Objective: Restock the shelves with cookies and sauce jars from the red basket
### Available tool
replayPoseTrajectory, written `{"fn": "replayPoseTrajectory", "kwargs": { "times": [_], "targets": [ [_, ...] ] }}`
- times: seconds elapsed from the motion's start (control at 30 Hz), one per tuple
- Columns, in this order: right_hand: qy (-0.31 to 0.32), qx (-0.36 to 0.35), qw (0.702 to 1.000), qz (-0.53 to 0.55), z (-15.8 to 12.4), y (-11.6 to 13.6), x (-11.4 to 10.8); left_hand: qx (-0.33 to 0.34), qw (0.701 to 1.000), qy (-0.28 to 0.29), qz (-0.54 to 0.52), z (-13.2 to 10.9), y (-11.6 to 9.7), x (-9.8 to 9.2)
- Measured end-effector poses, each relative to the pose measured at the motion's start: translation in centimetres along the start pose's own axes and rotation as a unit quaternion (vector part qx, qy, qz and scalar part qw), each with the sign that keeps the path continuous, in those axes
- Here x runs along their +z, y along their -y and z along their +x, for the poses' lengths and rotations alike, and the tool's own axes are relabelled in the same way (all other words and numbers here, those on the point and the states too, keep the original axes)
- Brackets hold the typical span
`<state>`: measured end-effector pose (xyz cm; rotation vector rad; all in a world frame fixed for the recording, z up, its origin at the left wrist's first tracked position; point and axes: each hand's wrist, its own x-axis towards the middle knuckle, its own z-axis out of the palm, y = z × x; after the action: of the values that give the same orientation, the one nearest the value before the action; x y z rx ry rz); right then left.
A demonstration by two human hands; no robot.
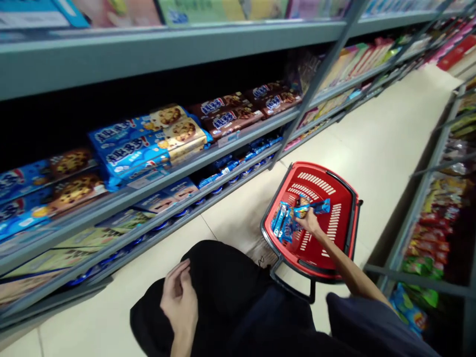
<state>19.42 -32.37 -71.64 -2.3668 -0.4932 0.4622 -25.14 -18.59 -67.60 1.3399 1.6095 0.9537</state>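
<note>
My right hand (308, 221) reaches down into a red shopping basket (344, 238) on the floor. Its fingers are closed on a blue cookie packet (323, 206) with a cookie picture, held just over the basket's bottom. Beside it, more blue cookie packets (281, 220) lie inside the basket on its left side. My left hand (180, 297) is held over my bent knee, loosely curled and open, with nothing in it. The shelf nearest to it carries blue cookie packs (148, 139).
Brown cookie packs (230, 116) stand farther along the same grey shelf (193, 163). Below it are lower shelves with flat boxes (163, 196) and blue packets. At right, a rack holds bagged snacks (427, 243). A tiled aisle (375, 134) runs between the shelves.
</note>
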Motion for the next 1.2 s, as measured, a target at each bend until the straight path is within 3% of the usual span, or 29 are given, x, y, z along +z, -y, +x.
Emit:
{"fn": "replayPoseTrajectory", "kwargs": {
  "times": [0.07, 0.17, 0.23, 0.27, 0.33, 0.4, 0.47, 0.53, 0.6, 0.67, 0.8, 0.93, 1.07, 1.2],
  "targets": [
    [0.011, -0.022, 0.999, 0.033, -0.3, 2.6, -2.5, 0.001, 0.998, 0.062, -0.021, 0.1, -2.6, 2.2],
    [-0.07, -0.081, 0.987, 0.123, -1.0, 8.5, -5.2, 0.013, 0.967, 0.251, -0.039, -0.1, -6.8, 6.2],
    [-0.08, -0.096, 0.977, 0.172, -2.1, 13.1, -5.2, 0.041, 0.934, 0.346, -0.075, -0.2, -9.3, 8.9],
    [-0.067, -0.092, 0.975, 0.191, -2.9, 15.4, -4.5, 0.05, 0.924, 0.365, -0.103, -0.1, -10.3, 10.1],
    [-0.028, -0.079, 0.97, 0.229, -4.8, 19.6, -2.0, 0.041, 0.928, 0.322, -0.184, 0.2, -11.8, 11.5],
    [0.037, -0.066, 0.957, 0.28, -6.8, 23.1, 1.1, 0.003, 0.942, 0.2, -0.269, 1.2, -12.5, 11.3],
    [0.133, -0.042, 0.927, 0.348, -8.5, 25.9, 4.0, -0.026, 0.945, 0.063, -0.319, 2.9, -12.6, 9.5],
    [0.254, -0.026, 0.878, 0.404, -10.0, 28.2, 6.2, -0.033, 0.943, -0.037, -0.329, 4.7, -12.5, 6.4],
    [0.347, -0.054, 0.832, 0.429, -11.2, 30.0, 7.6, -0.023, 0.939, -0.109, -0.325, 6.4, -12.3, 2.7],
    [0.388, -0.122, 0.807, 0.429, -12.1, 31.6, 8.8, 0.003, 0.935, -0.15, -0.32, 7.6, -12.4, -1.1],
    [0.364, -0.28, 0.794, 0.398, -13.3, 34.6, 11.7, 0.069, 0.927, -0.209, -0.304, 10.0, -13.9, -7.7],
    [0.287, -0.422, 0.767, 0.388, -14.4, 37.6, 14.8, 0.162, 0.913, -0.291, -0.234, 13.2, -15.2, -12.1],
    [0.209, -0.506, 0.747, 0.376, -15.5, 38.9, 16.6, 0.24, 0.91, -0.303, -0.15, 14.7, -14.2, -13.4],
    [0.198, -0.518, 0.768, 0.321, -16.2, 37.8, 16.8, 0.222, 0.936, -0.246, -0.115, 13.6, -12.0, -12.7]
  ]
}}
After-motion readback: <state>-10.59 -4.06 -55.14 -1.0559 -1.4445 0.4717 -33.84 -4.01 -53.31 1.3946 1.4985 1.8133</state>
